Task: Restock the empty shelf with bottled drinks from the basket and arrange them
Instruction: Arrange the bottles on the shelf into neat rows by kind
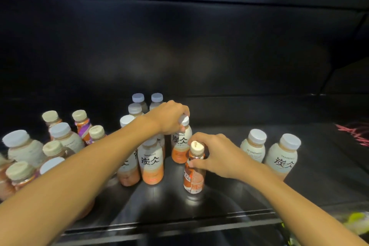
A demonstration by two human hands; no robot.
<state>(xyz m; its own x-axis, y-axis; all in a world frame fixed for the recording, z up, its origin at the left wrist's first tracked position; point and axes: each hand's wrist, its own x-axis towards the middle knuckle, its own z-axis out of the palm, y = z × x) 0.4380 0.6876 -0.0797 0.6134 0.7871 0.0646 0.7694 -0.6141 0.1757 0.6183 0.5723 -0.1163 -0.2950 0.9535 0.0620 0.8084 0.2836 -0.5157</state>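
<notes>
We hold the orange-label bottle (194, 171) upright near the shelf (199, 211) front edge, right hand (217, 156) closed at its neck. Left hand (169, 118) grips the Tanbing bottle (180, 144) cap. Rigid, likely liquid-heavy, smooth: grasp below the cap.

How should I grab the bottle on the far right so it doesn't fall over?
Hold the far-right bottle around its wide white-labelled body, coming from the front. It stands upright, its front is open, and only one bottle stands close on its left.
</notes>
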